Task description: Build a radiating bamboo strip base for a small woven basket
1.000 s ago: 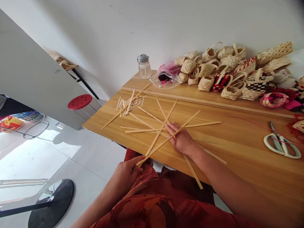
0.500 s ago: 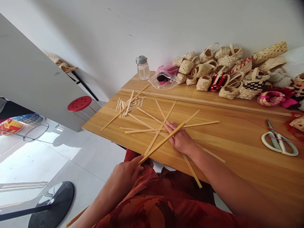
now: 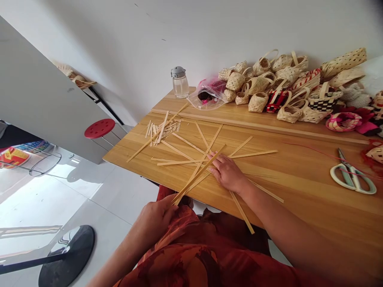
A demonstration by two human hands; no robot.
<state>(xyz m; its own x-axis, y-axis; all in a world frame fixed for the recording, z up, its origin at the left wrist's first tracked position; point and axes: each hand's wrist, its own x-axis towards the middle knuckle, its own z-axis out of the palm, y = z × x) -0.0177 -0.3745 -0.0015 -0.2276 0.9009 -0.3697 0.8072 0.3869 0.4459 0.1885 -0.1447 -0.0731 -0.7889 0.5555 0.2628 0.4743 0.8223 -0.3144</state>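
Observation:
Near the table's front edge, my left hand (image 3: 161, 210) is closed on the lower ends of long bamboo strips (image 3: 196, 175) that slant up to the right. Flat on the table, thin bamboo strips (image 3: 176, 150) cross one another in a star shape. My right hand (image 3: 228, 172) lies palm down beside their crossing, its fingers stretched out over the strips. The far end of a held strip passes above those fingertips. The fingers of my left hand are partly hidden behind its back.
Short offcuts (image 3: 164, 129) lie in a heap at the left. Scissors (image 3: 353, 177) rest at the right. Woven baskets (image 3: 257, 102) crowd the back, beside a plastic bag (image 3: 206, 97) and a bottle (image 3: 180, 84). A long wooden strip (image 3: 260, 126) runs across the table.
The upper end of the held strip has shifted left and is now just above the right fingertips. Both hands have barely moved.

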